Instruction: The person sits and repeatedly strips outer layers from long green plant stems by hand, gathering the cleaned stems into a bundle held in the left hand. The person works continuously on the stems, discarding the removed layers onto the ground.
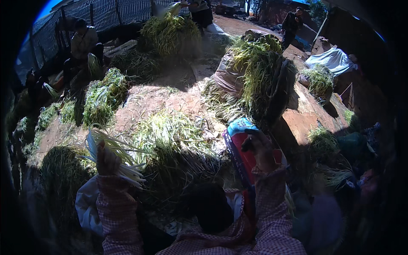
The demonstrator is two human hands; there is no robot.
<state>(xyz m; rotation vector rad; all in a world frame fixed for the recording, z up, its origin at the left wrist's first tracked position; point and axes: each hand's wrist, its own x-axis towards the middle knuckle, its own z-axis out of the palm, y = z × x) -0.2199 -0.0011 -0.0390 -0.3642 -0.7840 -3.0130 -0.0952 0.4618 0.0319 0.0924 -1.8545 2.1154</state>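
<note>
My left hand (108, 159) is closed around a bunch of long pale green and white stalks (131, 170), whose ends stick out on both sides of the fist. Over a red, blue and purple printed sack (244, 149) on the right is my right hand (259, 149), its fingers bent; shadow hides whether they hold anything. Between the hands, just ahead of me, lies a heap of loose green stalks (172, 140), sunlit at the back and shaded in front.
A tall bundle of greens (261, 73) stands ahead right, partly wrapped in cloth. More heaps (103, 95) lie left. One person (84, 41) sits at the back left, another (201, 12) stands behind a large pile (169, 35), and a third (291, 25) stands back right.
</note>
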